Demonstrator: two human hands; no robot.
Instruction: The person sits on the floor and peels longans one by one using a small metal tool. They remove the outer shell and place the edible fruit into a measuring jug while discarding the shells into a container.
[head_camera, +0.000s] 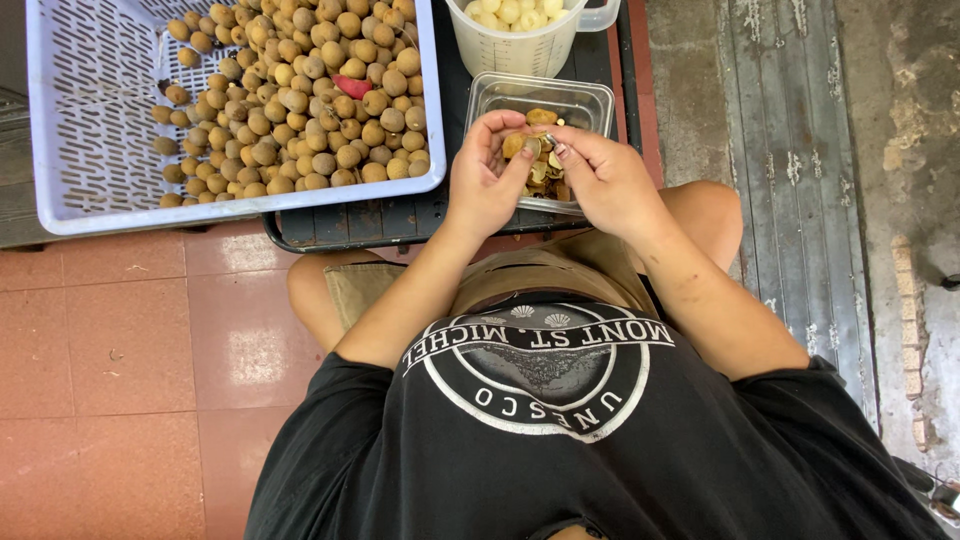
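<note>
Peeling a small brown fruit (517, 146) over a clear plastic tub (590, 101) of shells: left hand (485, 178) curled round the fruit, right hand (603, 178) pinching narrow at its skin, both touching it. Lilac basket (90, 110) of unpeeled brown fruit to the left, well apart. Measuring jug (520, 48) of peeled pale fruit just beyond the tub.

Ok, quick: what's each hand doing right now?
Left hand: fingers closed on a small brown fruit over the clear tub.
Right hand: fingers curled, pinching the same fruit; anything else in its grip cannot be told.
</note>
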